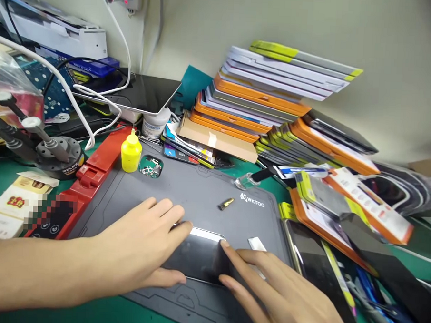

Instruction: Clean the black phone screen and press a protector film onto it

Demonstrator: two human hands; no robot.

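Observation:
A dark smartphone [199, 254] lies crosswise on the grey work mat [185, 189]. My left hand [136, 246] spans its left end, with the thumb along the near edge and the fingers at the far edge. At the right end, my right hand [277, 288] grips the phone, its index finger at the far corner and its thumb at the near one. The left end is partly hidden beneath my left hand. A small brush head [226, 203] rests beyond the phone, and a pale flat piece [257, 244] sits beside my right hand.
A yellow bottle [131, 153] stands by a recess of small parts [151, 167]. Along the left runs a red case [101, 161], near a round screwdriver stand [60, 155]. Stacked flat boxes [253, 103] lean behind; a glass bottle [247, 181] and more boxes crowd the right.

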